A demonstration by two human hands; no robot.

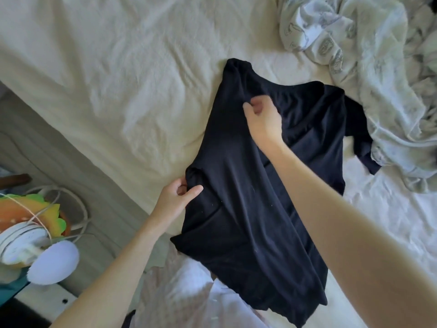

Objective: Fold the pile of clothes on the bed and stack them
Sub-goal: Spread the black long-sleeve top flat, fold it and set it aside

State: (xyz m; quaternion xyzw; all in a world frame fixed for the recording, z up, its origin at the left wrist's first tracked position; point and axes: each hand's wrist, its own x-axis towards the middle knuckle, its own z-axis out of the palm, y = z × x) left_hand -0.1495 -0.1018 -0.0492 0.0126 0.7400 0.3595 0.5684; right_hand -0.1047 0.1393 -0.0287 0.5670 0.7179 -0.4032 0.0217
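head view: a dark navy shirt (248,185) lies partly spread across a bed (106,79) covered in a cream sheet, running from the centre of the frame down toward the lower middle. the left hand (177,197), at centre left, pinches the shirt's left edge between thumb and curled fingers. the right hand (262,119), just above centre, has its fingers curled round a fold of fabric near the shirt's upper part, lifting it slightly. one sleeve (361,138) trails out toward the right, touching a crumpled heap of pale printed clothes (366,67) in the upper right of the frame. at lower left, beside the bed, sit a white lamp (54,261) and a colourful orange and green object (30,209) with white cables looped round them.
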